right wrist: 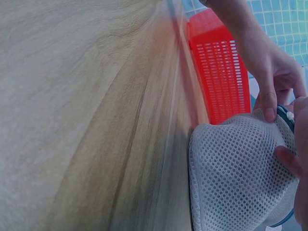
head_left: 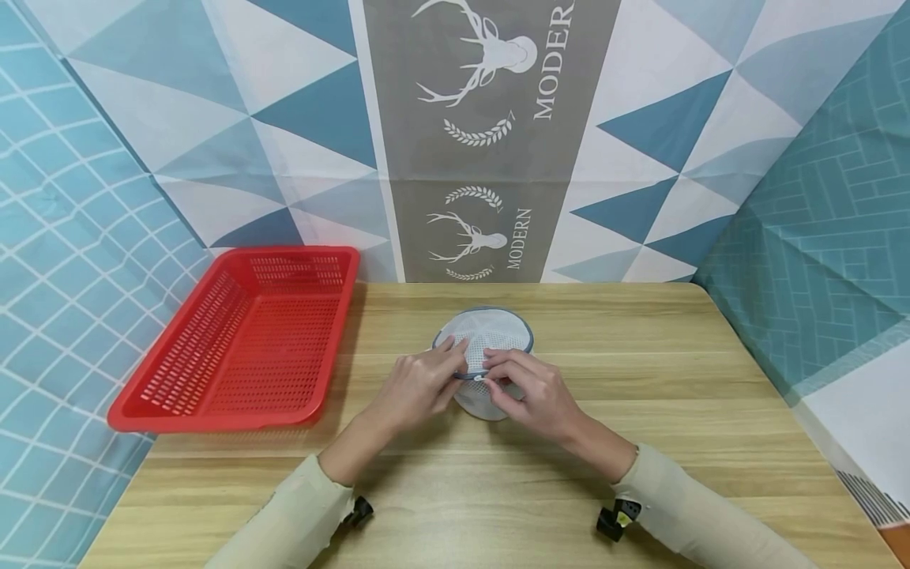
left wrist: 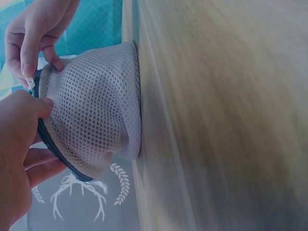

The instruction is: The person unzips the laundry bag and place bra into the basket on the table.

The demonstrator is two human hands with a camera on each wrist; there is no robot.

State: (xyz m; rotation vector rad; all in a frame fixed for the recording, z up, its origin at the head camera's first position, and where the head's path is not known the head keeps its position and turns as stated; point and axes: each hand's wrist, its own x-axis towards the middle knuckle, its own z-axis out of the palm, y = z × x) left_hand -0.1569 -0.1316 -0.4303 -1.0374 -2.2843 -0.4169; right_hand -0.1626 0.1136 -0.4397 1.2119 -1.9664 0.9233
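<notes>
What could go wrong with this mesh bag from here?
The right hand pinches a small white pull, so its hold might slip. The left hand grips the blue rim close by and could get nipped. The soft mesh bag is dented, so it may buckle.

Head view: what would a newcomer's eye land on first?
Probably the bright red perforated plastic basket, at the far left of the wooden table. Next, the white mesh bag with blue trim near the middle, gripped by the left hand while the right hand pinches its white zipper pull. Then the white deer heads printed on the grey panel behind.
</notes>
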